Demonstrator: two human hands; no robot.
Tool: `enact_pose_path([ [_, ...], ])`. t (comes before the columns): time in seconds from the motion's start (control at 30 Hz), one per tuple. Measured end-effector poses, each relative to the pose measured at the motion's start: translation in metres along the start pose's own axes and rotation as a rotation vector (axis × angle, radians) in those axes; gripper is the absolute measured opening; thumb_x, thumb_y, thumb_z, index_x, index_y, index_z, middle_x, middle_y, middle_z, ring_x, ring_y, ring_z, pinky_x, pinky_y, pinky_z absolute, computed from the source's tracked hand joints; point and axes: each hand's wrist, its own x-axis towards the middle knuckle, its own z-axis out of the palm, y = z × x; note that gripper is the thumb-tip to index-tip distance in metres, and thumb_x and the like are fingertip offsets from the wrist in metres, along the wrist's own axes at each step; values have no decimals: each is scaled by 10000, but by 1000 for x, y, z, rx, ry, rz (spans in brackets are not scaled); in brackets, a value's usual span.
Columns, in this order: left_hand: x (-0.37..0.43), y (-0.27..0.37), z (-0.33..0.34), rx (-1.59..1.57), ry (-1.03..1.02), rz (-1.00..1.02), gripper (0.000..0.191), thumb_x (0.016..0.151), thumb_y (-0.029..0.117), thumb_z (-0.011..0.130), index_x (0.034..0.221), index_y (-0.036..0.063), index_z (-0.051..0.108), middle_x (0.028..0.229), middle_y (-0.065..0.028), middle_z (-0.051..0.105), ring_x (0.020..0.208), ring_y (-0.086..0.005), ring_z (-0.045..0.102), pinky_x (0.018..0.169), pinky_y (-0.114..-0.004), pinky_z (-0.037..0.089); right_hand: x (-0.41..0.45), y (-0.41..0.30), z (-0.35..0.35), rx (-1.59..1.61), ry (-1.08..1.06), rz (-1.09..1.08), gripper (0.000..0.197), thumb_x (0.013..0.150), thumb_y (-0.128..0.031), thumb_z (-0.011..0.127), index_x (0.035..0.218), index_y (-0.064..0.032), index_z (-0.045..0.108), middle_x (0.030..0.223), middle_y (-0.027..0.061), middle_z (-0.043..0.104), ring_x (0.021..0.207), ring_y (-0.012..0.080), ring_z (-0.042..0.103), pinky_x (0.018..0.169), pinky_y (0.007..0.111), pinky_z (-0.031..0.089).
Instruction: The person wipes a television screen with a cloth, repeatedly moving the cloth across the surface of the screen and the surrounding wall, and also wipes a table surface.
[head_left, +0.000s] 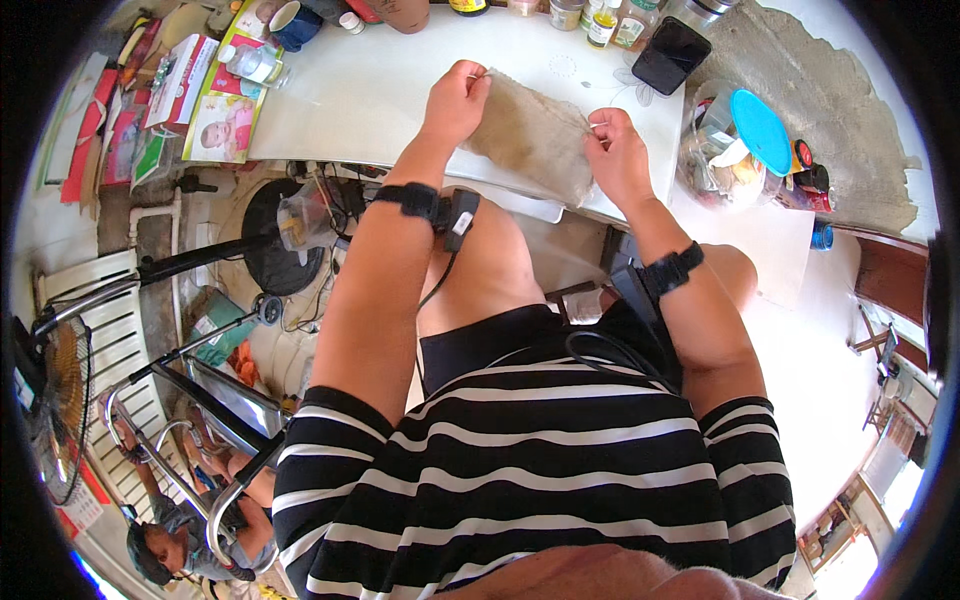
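A worn, brown-stained cloth (529, 135) is stretched out between my hands at the near edge of the white table (337, 97). My left hand (459, 101) pinches its upper left corner between thumb and fingers. At the upper right corner, my right hand (616, 150) grips the cloth with its fingertips. The lower part of the cloth hangs down past the table's edge, above my knees. Straps with small black devices sit around both forearms.
Bottles (602, 26), a dark phone (671, 56) and a blue mug (295, 26) stand or lie along the table's far side. On the right is a clear tub (720, 169) with a blue lid (761, 133). A fan (56, 405), a metal walker frame (217, 397) and a seated person (202, 525) are at left.
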Motion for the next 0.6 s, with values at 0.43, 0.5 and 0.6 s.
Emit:
enact_pose_path([
  [0.43,5,-2,24,570,64,-186,246,893,285,620,1022,77,652,1038,-157,655,1018,-328,616,830,-433,528,13,17,5,-248,51,81,403,819,-127,645,1193,-20,538,1092,202,632,1044,345,600,905,449,487],
  [0.5,-4,2,14,663,30,-253,268,886,300,610,1034,81,655,1119,-171,623,1108,-345,571,866,-453,520,2,4,9,-580,215,-426,445,827,-140,645,1242,-30,530,1286,222,521,1228,379,475,1008,480,416],
  [0.6,-9,-8,13,808,-192,-14,259,908,270,598,1067,70,635,1065,-191,629,1115,-369,567,861,-478,512,-11,8,21,-619,-14,-461,528,844,-174,642,1330,-36,489,1432,239,386,1358,404,332,1100,481,329],
])
